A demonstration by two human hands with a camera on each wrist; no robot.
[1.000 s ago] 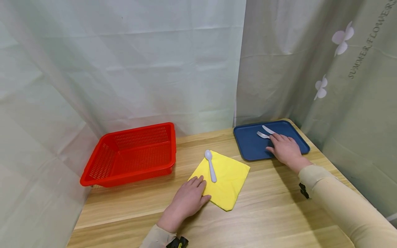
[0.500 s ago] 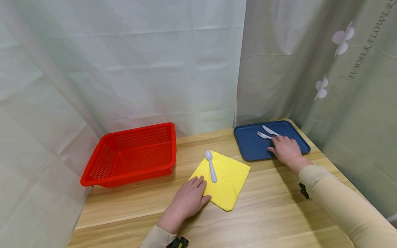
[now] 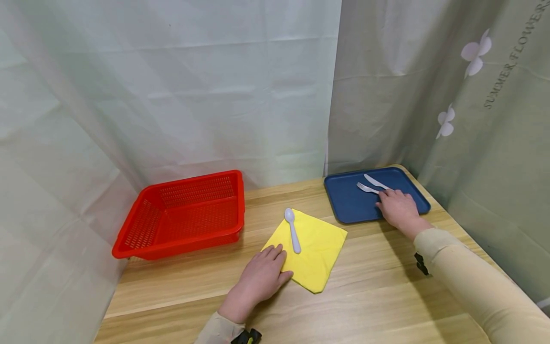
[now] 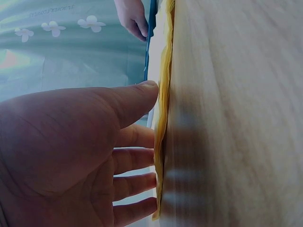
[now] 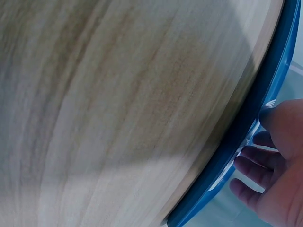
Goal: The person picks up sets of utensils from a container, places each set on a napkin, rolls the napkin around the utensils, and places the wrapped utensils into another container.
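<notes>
My left hand [image 3: 263,274] rests with extended fingers on the near left edge of a folded yellow napkin [image 3: 315,258]. In the left wrist view its thumb and fingertips meet the edge of the napkin [image 4: 163,113]. A pale plastic spoon [image 3: 294,236] lies on that napkin, just beyond the fingers. Over the blue tray [image 3: 350,205], my right hand [image 3: 400,209] touches the handle ends of a white plastic fork [image 3: 366,188] and knife [image 3: 375,181], which its fingers partly hide. Seen from the right wrist, the fingers of that hand [image 5: 284,163] are loosely bent and apart from the thumb.
A red perforated basket [image 3: 180,247] stands at the back left of the wooden table [image 3: 343,306]. Light curtains [image 3: 206,95] close in the back and both sides. The tray sits near the table's right edge.
My right hand has drawn back slightly to the right, so more of the fork and knife handles shows. My left hand, the napkin and the spoon stay in place.
</notes>
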